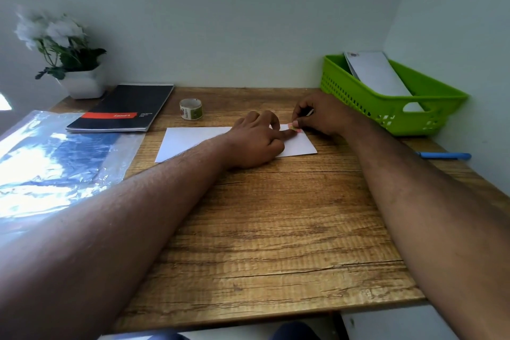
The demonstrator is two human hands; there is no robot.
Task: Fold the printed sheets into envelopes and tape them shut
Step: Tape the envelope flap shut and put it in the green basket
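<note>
A white folded envelope (193, 141) lies flat on the wooden desk (262, 229), near the back. My left hand (258, 141) rests on it, index finger pressing near its top right corner. My right hand (320, 113) pinches a small pink and green piece of tape (294, 127) at that same corner. A roll of patterned tape (191, 109) stands on the desk behind the envelope, to the left. A green plastic basket (394, 102) at the back right holds white folded envelopes (378, 74).
A black and red notebook (124, 109) lies at the back left beside a white pot of flowers (80, 83). A clear plastic sleeve (55, 163) covers the desk's left side. A blue pen (444, 156) lies at the right edge.
</note>
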